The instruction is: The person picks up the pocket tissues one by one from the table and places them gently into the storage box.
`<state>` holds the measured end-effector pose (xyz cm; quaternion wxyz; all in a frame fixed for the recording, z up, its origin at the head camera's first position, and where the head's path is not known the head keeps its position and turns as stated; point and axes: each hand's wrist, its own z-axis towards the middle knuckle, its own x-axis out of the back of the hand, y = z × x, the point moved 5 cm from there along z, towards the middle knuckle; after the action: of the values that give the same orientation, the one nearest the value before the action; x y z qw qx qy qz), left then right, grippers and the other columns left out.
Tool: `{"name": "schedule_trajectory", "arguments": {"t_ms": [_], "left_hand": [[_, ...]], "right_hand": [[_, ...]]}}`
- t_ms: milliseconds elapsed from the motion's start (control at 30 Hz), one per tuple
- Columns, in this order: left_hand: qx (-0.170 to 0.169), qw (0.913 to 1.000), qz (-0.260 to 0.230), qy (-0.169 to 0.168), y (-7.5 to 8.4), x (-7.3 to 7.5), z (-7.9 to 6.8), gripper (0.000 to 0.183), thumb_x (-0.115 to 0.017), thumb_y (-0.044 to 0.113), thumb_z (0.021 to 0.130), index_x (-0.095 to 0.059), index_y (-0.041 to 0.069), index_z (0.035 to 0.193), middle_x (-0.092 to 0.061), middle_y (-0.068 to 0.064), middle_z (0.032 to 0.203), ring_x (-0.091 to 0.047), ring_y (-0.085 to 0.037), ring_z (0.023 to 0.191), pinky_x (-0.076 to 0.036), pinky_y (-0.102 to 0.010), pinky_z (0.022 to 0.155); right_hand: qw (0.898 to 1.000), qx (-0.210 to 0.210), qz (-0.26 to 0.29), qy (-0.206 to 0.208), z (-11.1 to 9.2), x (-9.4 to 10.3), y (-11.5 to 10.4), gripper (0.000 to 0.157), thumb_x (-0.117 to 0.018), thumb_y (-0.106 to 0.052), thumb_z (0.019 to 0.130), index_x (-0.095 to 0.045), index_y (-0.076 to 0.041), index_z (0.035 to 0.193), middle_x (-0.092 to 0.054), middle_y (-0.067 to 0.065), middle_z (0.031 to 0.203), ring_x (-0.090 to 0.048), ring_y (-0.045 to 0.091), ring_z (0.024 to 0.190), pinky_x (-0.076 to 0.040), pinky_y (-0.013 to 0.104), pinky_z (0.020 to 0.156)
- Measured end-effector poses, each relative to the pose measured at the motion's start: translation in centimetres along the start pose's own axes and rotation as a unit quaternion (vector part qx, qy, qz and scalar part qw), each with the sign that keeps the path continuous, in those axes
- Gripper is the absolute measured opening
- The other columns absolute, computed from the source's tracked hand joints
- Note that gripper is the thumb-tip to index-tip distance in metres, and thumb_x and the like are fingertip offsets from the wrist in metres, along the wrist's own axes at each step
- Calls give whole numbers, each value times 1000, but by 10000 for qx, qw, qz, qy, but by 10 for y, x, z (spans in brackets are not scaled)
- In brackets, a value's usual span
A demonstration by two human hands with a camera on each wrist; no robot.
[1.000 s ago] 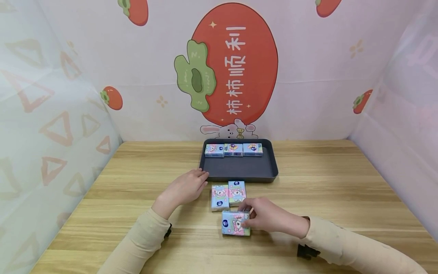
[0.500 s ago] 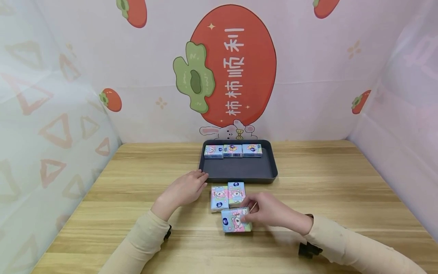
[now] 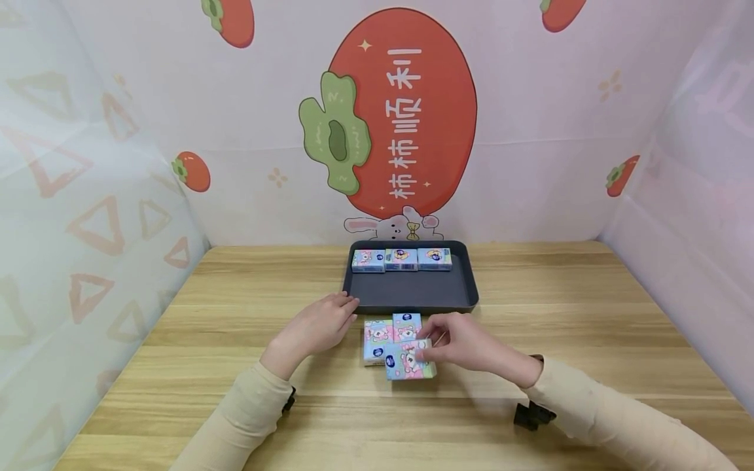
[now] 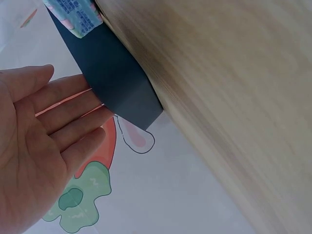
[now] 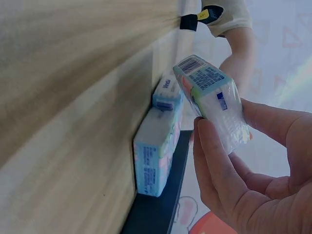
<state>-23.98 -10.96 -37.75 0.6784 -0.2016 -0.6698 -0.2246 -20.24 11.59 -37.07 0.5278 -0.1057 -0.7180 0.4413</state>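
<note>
My right hand (image 3: 465, 341) pinches a small blue and pink tissue pack (image 3: 406, 367) by its right end, thumb on one face and fingers on the other. In the right wrist view this tissue pack (image 5: 209, 92) is lifted off the table. Behind it in the head view, two more packs lie side by side on the table, a left pack (image 3: 374, 332) and a right pack (image 3: 406, 323), partly covered by the held one. My left hand (image 3: 321, 324) has its fingers straight, fingertips at the near left corner of the dark tray (image 3: 412, 302).
Along the tray's back wall stand three tissue packs in a row: a left one (image 3: 368, 260), a middle one (image 3: 401, 259) and a right one (image 3: 434, 259). The wooden table (image 3: 559, 314) runs back to a printed fabric wall (image 3: 530, 131).
My right hand has carried the held tissue pack away from me, toward the tray, so that it now overlaps the two packs on the table. The left hand stays at the tray corner.
</note>
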Motion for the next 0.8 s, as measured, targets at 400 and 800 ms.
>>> {"name": "schedule_trajectory", "arguments": {"t_ms": [400,800], "left_hand": [[-63,9999,69,70,0,1,-1,39,-48,23,99,-57,-3,127,-57,-20,130,-51,-34,125,-43,-45,105],[-8,10000,55,45,0,0,0,38,-49,22,99,-58,-1,128,-58,-19,130,-52,-32,125,-43,-44,106]], "right_hand": [[9990,-306,-138,280,15,21,0,31,-79,-33,77,-70,-12,98,-63,-3,79,-55,14,71,-50,26,59],[9968,-673,-26,427,33,35,8,30,-78,-32,78,-70,-11,99,-64,1,79,-57,16,70,-51,26,58]]}}
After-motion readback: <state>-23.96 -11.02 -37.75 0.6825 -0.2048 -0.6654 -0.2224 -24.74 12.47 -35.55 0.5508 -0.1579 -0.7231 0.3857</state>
